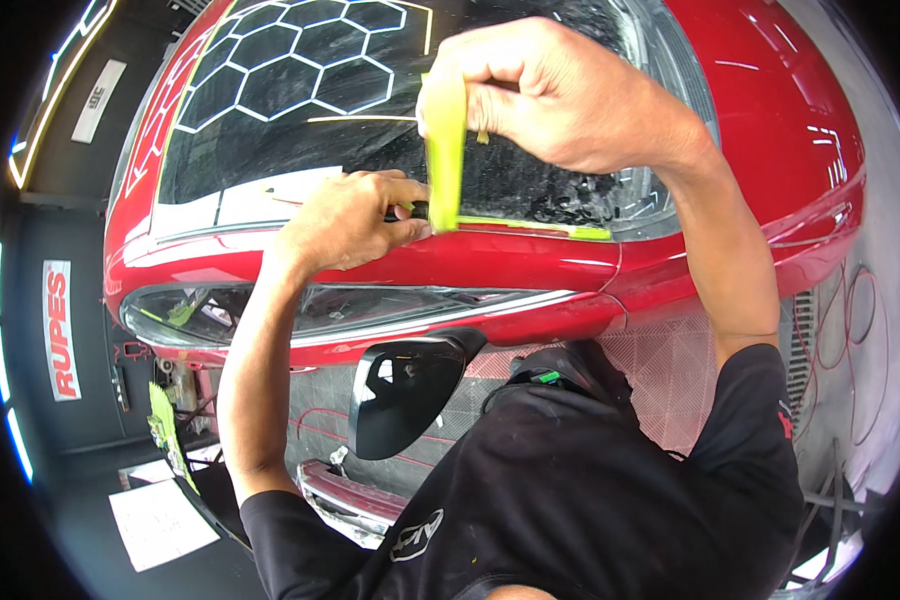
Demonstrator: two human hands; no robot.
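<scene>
A yellow-green strip of masking tape hangs down from my right hand, whose fingers pinch its upper end above the windshield of a red car. The strip's lower end meets the lower part of the glass's near edge. There, more yellow-green tape runs along the border between glass and red paint toward the right. My left hand rests at that edge, just left of the hanging strip. Its thumb and fingers close on a small dark thing, mostly hidden by them.
A black side mirror sticks out between the car and my body. Below lies a red car part on the floor. A white sheet is at lower left, and a thin red hose coils on the floor at right.
</scene>
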